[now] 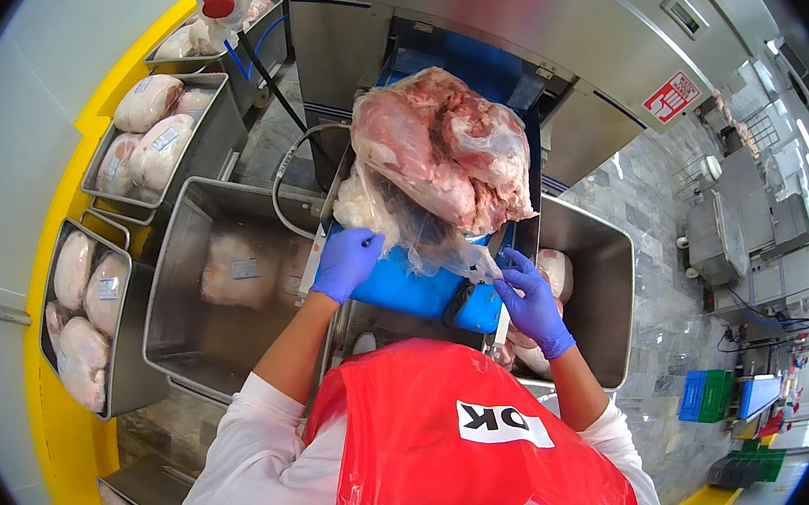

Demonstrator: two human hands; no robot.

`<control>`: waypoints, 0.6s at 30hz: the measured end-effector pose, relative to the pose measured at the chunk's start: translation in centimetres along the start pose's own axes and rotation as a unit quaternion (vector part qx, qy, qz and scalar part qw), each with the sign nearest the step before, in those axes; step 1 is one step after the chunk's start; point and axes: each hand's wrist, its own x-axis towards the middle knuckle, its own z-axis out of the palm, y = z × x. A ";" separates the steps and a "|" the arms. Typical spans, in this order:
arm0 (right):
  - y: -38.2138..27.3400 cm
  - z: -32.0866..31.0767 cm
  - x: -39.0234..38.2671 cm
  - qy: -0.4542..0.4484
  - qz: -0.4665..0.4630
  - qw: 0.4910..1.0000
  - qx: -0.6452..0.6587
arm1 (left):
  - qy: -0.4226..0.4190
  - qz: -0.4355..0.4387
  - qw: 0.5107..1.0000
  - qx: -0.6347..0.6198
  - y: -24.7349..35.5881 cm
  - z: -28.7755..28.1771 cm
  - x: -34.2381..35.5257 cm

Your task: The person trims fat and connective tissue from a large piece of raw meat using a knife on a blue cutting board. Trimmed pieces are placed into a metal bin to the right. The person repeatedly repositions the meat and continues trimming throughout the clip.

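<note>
A large piece of raw meat [429,148] lies partly in clear plastic wrap [418,237] on a blue conveyor belt [399,292]. At the near left corner of the meat, my left hand [349,263], in a blue-violet glove, is closed on the bunched wrap. My right hand [532,303], gloved alike, pinches the loose edge of the wrap at the belt's right side. Between my hands, close to the near edge of the belt, lies a black handle [458,304]; a blade-like strip shows beside the meat, partly hidden by the wrap.
Left of the belt stands a deep steel bin [161,305] with wrapped meat at its bottom. Another steel bin [614,300] is at the right. Further steel bins of wrapped meat line the yellow-edged wall. A steel machine [347,58] stands ahead, and a hose [282,177] curves beside the belt.
</note>
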 end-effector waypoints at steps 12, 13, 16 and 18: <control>-3.1 4.3 4.2 -0.052 -0.050 0.995 0.065 | 0.179 0.050 0.981 -0.058 2.0 -2.2 9.7; -3.4 4.3 4.2 -0.072 -0.011 0.995 0.071 | 0.180 0.055 0.981 -0.046 1.7 -2.2 9.8; -4.3 4.2 4.1 -0.121 0.073 0.986 0.093 | 0.200 0.074 0.976 -0.040 0.8 -2.6 9.7; -4.8 3.9 3.7 -0.125 0.104 0.977 0.136 | 0.181 0.080 0.980 -0.022 0.6 -2.8 9.2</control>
